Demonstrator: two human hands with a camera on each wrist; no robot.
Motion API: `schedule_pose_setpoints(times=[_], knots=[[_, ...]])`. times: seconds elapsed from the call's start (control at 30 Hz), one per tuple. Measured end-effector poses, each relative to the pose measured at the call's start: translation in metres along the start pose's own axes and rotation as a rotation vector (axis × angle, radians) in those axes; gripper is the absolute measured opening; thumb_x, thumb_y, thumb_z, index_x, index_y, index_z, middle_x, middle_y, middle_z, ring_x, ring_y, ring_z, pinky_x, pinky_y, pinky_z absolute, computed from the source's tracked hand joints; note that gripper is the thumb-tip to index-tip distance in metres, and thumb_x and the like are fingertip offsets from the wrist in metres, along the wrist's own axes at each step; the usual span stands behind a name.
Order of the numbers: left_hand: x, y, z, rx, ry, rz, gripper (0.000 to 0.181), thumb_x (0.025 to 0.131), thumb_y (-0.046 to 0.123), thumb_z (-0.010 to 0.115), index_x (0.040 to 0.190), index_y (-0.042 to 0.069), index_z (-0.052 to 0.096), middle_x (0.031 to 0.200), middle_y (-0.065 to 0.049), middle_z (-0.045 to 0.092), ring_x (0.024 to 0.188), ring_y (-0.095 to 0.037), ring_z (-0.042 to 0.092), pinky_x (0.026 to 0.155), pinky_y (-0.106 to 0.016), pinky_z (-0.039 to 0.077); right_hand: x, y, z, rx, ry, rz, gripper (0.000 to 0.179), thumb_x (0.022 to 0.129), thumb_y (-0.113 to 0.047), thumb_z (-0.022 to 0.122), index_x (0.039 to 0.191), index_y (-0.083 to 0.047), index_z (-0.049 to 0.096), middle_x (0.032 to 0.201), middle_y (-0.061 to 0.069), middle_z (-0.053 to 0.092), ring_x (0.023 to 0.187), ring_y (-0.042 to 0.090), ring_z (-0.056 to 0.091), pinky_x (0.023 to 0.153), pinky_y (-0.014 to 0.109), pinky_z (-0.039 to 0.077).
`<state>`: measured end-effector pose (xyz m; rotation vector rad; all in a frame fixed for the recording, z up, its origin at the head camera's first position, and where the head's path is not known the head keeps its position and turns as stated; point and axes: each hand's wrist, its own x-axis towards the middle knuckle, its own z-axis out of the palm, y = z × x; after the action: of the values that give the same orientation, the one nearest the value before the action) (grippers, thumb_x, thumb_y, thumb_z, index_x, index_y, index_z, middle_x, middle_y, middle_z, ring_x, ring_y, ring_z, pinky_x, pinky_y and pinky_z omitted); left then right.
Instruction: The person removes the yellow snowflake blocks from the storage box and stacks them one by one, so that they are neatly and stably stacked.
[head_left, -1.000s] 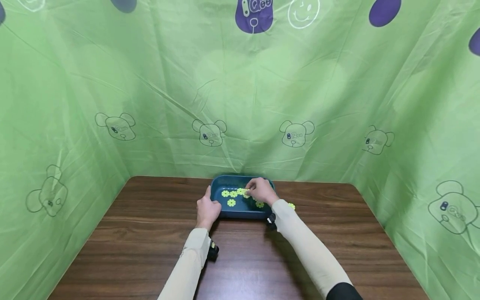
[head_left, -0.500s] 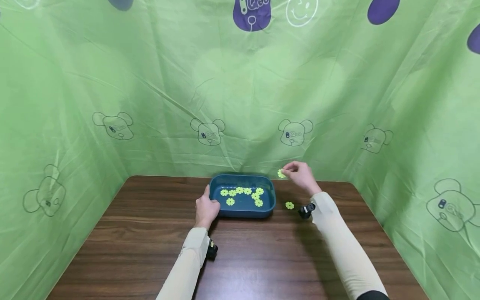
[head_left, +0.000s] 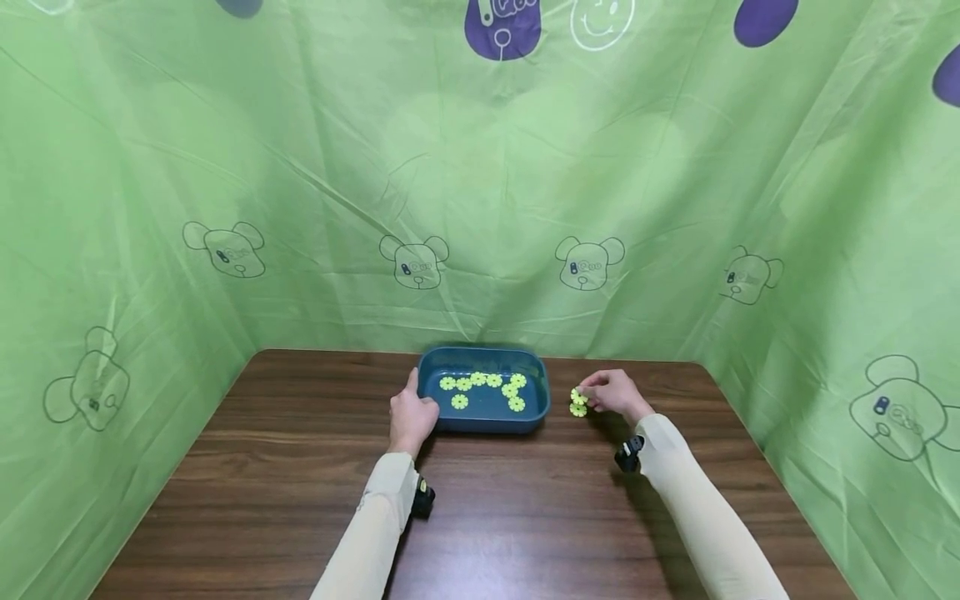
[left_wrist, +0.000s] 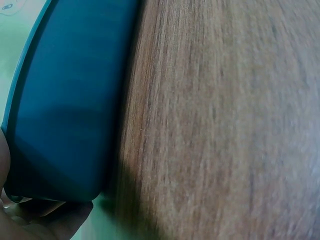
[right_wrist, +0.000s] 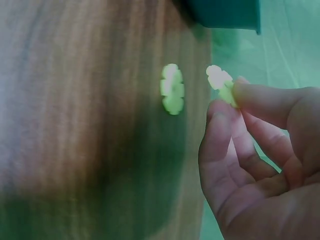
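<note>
A dark blue tray stands at the back of the table with several yellow-green flower-shaped pieces lying flat in it. My left hand holds the tray's left end, thumb at the rim and fingers against the outer wall in the left wrist view. To the right of the tray, my right hand pinches one flower-shaped piece between thumb and index finger. Just in front of that piece, a second flower-shaped piece lies on the table; the two overlap in the head view.
The brown wood-grain table ends at a green curtain behind and on both sides. Close by the right hand is the tray's right end. Each wrist wears a small black camera.
My right hand has left the tray and moved right with a flower-shaped piece, then come down close to the piece on the table. The left hand and the tray stay put.
</note>
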<state>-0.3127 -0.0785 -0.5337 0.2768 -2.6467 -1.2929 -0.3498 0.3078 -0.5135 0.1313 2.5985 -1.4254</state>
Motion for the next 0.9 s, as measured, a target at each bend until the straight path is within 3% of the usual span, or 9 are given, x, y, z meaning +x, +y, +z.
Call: schedule_pose_setpoints(times=[0.23, 0.63, 0.9], knots=[[0.0, 0.001, 0.0, -0.009, 0.002, 0.007, 0.075, 0.085, 0.007, 0.05, 0.159, 0.012, 0.036, 0.126, -0.029, 0.066, 0.095, -0.035, 0.065, 0.085, -0.051, 0.053, -0.002, 0.008, 0.008, -0.035, 0.005, 0.007, 0.019, 0.092, -0.016, 0.074, 0.101, 0.001, 0.076, 0.08, 0.004, 0.07, 0.068, 0.012, 0.06, 0.058, 0.025, 0.049], [-0.003, 0.0, -0.001, -0.004, 0.011, 0.02, 0.075, 0.085, 0.007, 0.051, 0.158, 0.011, 0.038, 0.125, -0.03, 0.066, 0.091, -0.035, 0.064, 0.085, -0.051, 0.053, -0.011, 0.013, 0.014, -0.174, 0.098, 0.022, 0.019, 0.091, -0.023, 0.075, 0.092, -0.004, 0.076, 0.084, 0.004, 0.071, 0.07, 0.014, 0.06, 0.062, 0.027, 0.047], [-0.001, -0.002, -0.001, -0.007, 0.005, 0.026, 0.076, 0.083, 0.006, 0.05, 0.158, 0.011, 0.037, 0.119, -0.03, 0.068, 0.075, -0.03, 0.056, 0.074, -0.045, 0.051, -0.009, 0.018, 0.016, -0.237, 0.124, 0.012, 0.019, 0.088, -0.024, 0.076, 0.088, -0.005, 0.077, 0.077, 0.003, 0.07, 0.069, 0.015, 0.058, 0.062, 0.026, 0.045]])
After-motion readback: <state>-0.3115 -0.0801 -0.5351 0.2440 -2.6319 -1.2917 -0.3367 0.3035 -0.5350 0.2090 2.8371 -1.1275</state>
